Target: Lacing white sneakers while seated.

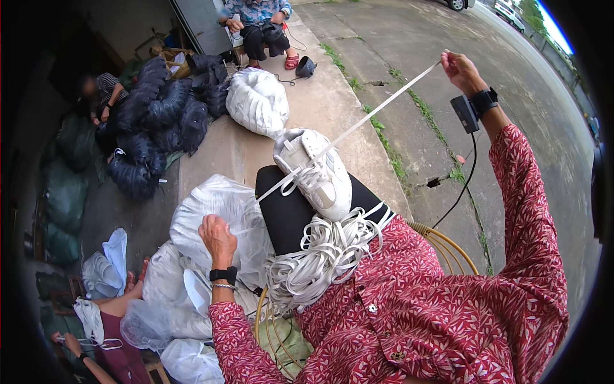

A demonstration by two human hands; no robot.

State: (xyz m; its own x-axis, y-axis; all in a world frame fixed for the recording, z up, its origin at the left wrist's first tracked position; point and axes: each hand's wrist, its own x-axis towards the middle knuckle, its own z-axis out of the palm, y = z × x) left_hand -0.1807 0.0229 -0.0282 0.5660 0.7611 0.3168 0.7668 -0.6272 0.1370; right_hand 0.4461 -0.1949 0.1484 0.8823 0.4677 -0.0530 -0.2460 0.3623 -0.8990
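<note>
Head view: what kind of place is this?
Likely an outdoor home workshop lacing shoes: concrete pavement, a white sneaker on the lap, a pile of white laces, stuffed plastic bags.

head-worn fisheye, steeply downward, close

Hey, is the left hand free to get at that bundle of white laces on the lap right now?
Probably yes. The left hand rests on a clear plastic bag just beside the bundle of white laces, with nothing between them. The right hand is busy pulling a lace taut from the white sneaker.
</note>
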